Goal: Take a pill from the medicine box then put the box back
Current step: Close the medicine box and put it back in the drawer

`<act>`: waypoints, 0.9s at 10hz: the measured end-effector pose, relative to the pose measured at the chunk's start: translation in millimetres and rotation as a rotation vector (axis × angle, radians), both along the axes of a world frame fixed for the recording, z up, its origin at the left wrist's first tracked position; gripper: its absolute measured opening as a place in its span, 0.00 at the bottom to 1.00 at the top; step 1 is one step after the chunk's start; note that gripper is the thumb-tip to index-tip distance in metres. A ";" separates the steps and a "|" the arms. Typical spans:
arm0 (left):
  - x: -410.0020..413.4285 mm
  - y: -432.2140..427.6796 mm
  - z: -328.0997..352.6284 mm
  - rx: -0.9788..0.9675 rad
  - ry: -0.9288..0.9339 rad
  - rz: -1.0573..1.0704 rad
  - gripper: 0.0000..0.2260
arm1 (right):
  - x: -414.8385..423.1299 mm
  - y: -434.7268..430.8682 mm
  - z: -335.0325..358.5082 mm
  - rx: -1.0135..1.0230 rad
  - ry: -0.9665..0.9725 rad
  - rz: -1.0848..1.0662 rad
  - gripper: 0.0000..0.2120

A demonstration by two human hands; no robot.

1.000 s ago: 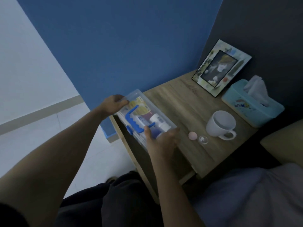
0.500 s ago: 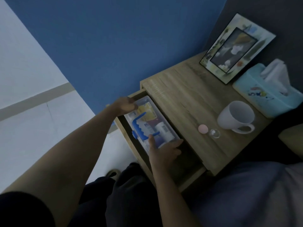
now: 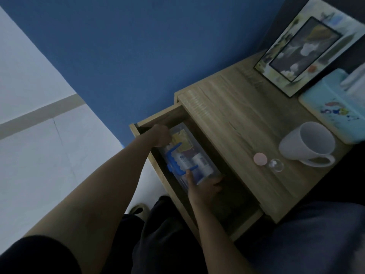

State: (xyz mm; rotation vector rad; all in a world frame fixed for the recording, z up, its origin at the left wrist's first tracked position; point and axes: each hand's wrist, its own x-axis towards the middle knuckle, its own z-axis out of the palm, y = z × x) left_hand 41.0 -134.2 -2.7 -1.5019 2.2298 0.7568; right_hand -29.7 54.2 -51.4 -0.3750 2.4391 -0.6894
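Your left hand [image 3: 161,135] and right hand [image 3: 203,189] clasp opposite ends of the clear plastic medicine box [image 3: 188,157], fingers wrapped on its edges, inside the open wood-grain drawer [image 3: 167,117]. Beyond your right fingers, a round pink pill [image 3: 260,158] lies on the desk [image 3: 227,115].

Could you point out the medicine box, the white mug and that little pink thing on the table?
medicine box [image 3: 185,153]: head view, on its clear lid beside the blue handle.
white mug [image 3: 292,149]: head view, on its outer side wall.
small pink round object [image 3: 260,158]: head view, on its top face.
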 end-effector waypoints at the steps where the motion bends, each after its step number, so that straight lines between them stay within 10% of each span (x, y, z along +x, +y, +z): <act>1: -0.2 2.3 -2.6 -0.008 0.015 -0.048 0.19 | 0.4 -0.1 0.7 0.018 0.003 0.020 0.51; 4: 4.1 20.3 -24.7 -0.075 0.030 -0.208 0.28 | -12.8 -4.1 4.5 0.104 0.338 0.718 0.35; 9: 6.3 24.2 -21.4 -0.101 -0.005 -0.218 0.31 | -20.5 -5.6 3.6 0.142 0.367 0.799 0.34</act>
